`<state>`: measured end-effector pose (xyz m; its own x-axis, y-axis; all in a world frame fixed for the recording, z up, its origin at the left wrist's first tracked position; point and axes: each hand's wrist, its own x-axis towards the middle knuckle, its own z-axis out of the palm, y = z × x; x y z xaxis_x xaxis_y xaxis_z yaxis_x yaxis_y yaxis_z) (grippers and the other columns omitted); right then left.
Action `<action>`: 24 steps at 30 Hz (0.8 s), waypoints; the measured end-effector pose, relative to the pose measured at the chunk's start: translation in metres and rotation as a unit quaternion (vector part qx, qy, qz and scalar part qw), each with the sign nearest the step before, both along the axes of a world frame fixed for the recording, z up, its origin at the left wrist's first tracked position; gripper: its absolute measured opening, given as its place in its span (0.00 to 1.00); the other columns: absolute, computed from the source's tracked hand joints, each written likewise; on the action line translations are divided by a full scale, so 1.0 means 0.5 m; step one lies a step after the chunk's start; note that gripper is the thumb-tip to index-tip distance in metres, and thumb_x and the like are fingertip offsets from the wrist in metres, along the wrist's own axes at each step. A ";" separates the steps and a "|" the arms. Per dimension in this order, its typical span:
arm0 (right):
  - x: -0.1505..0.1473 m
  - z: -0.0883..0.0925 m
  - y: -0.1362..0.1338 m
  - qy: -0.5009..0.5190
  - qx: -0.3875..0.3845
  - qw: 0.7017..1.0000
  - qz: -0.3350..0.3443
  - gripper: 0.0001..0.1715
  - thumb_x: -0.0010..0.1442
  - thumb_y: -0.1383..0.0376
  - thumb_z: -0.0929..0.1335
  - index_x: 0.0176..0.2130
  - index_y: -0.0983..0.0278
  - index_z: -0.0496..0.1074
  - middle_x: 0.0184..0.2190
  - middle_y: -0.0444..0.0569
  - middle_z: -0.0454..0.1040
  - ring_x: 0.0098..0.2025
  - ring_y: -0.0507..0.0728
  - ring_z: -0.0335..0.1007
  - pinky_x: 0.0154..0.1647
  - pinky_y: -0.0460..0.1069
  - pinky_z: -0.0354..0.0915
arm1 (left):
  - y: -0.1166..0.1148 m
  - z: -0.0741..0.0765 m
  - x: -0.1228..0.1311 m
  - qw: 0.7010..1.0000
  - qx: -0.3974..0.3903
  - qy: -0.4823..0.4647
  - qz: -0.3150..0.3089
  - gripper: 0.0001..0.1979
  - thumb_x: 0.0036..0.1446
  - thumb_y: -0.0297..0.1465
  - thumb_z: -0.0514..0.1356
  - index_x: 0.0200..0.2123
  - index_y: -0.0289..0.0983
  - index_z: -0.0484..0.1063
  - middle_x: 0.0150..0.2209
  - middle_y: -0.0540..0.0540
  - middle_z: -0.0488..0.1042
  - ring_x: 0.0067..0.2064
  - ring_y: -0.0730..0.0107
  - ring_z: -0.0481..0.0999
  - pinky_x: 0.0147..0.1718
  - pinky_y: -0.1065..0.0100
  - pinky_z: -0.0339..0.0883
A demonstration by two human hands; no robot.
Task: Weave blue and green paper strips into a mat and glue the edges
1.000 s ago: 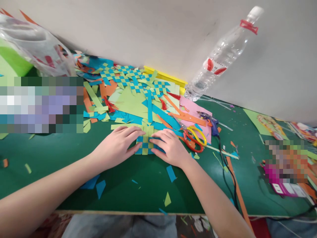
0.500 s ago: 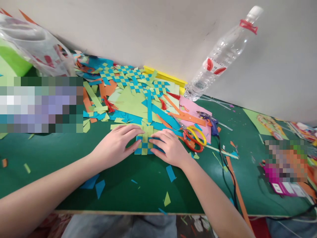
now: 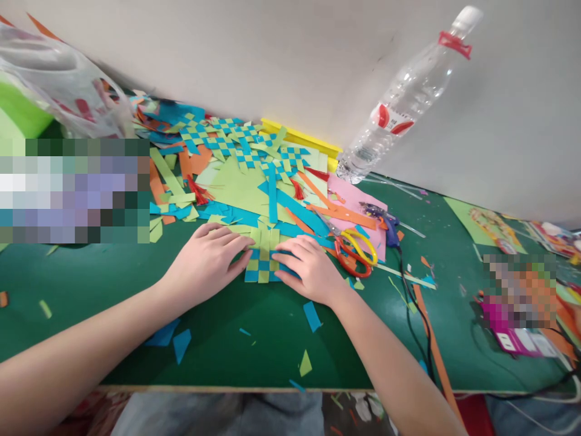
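Note:
A small weave of blue and light green paper strips lies flat on the green table in front of me. My left hand is at its left edge, fingers bent and apart, thumb and fingertips close to the strips. On the right side, my right hand rests with spread fingers on the weave, covering part of it. Green strip ends stick up past the fingertips towards the paper pile. Neither hand is closed round anything.
Scissors with red and yellow handles lie right of my right hand, near a blue glue gun with a black cable. Behind are woven pieces, a yellow strip and a plastic bottle. A plastic bag stands left.
My left hand has drawn back slightly to the left, uncovering more of the weave's left side. My right hand has hardly moved.

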<state>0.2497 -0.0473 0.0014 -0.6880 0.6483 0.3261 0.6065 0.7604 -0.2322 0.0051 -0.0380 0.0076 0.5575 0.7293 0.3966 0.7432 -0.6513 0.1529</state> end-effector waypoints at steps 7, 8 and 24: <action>0.001 -0.001 0.001 -0.001 -0.003 1.000 0.002 0.17 0.67 0.58 0.63 0.48 0.64 0.74 0.49 0.53 0.75 0.54 0.59 0.68 0.58 0.58 0.60 | -0.001 -0.008 -0.002 0.999 -0.035 -0.038 0.000 0.12 0.65 0.34 0.52 0.43 0.37 0.74 0.40 0.45 0.81 0.39 0.62 0.80 0.50 0.56 0.65; 0.001 -0.001 0.001 -0.002 -0.004 1.000 0.001 0.17 0.67 0.58 0.63 0.48 0.64 0.74 0.49 0.53 0.75 0.54 0.59 0.68 0.58 0.59 0.60 | -0.001 -0.008 -0.002 0.998 -0.039 -0.044 -0.001 0.12 0.65 0.34 0.53 0.43 0.38 0.74 0.40 0.45 0.81 0.39 0.62 0.80 0.49 0.56 0.65; -0.001 -0.002 0.000 0.004 -0.005 1.000 0.001 0.17 0.67 0.58 0.63 0.48 0.64 0.73 0.50 0.53 0.74 0.54 0.59 0.68 0.58 0.59 0.60 | -0.002 -0.003 0.002 0.995 -0.061 -0.070 -0.034 0.12 0.65 0.33 0.52 0.45 0.37 0.73 0.42 0.45 0.80 0.41 0.63 0.78 0.50 0.58 0.64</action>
<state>0.2492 -0.0471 0.0006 -0.6867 0.6502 0.3250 0.6028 0.7593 -0.2452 0.0062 -0.0389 0.0062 0.5532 0.7391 0.3843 0.6636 -0.6699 0.3330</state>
